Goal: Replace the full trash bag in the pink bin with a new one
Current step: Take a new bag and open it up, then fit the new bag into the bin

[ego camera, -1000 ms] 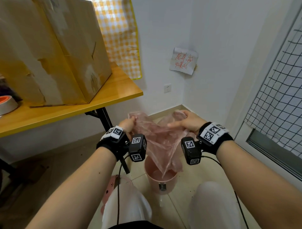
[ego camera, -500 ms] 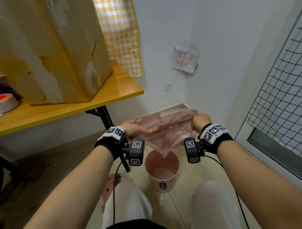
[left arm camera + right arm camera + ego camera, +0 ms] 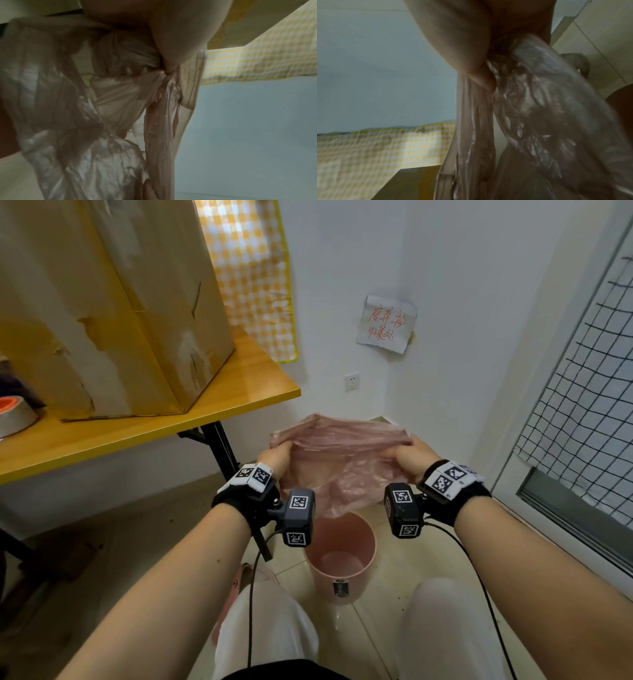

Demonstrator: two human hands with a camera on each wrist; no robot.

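A cardboard box [image 3: 113, 302] stood on a wooden table [image 3: 212, 405] at ten o'clock in the head view, with a yellow checked cloth [image 3: 250, 275] hung on the wall behind it and a handwritten paper note [image 3: 386, 325] at one o'clock. The pink bin [image 3: 339, 559] sat on the tiled floor at six o'clock of the hands, between the person's knees, its interior bare of any liner (the full bag lay outside every view). The new trash bag [image 3: 339, 463], thin translucent pink film, was held in the air directly above the bin, its mouth stretched along a nine-to-three o'clock axis and its body sagging toward the bin without reaching the rim. The left hand [image 3: 277, 457] gripped the mouth at the nine o'clock end; the left wrist view showed the thumb [image 3: 175, 40] pinching gathered film. The right hand [image 3: 407, 458] gripped the three o'clock end, thumb [image 3: 465, 47] likewise clamped on bunched film. Both hands stood about equally near the bin, which lay straight below the midpoint between them; the next move would probably be a plain descent, with the mouth's span needing to clear the rim on both sides.
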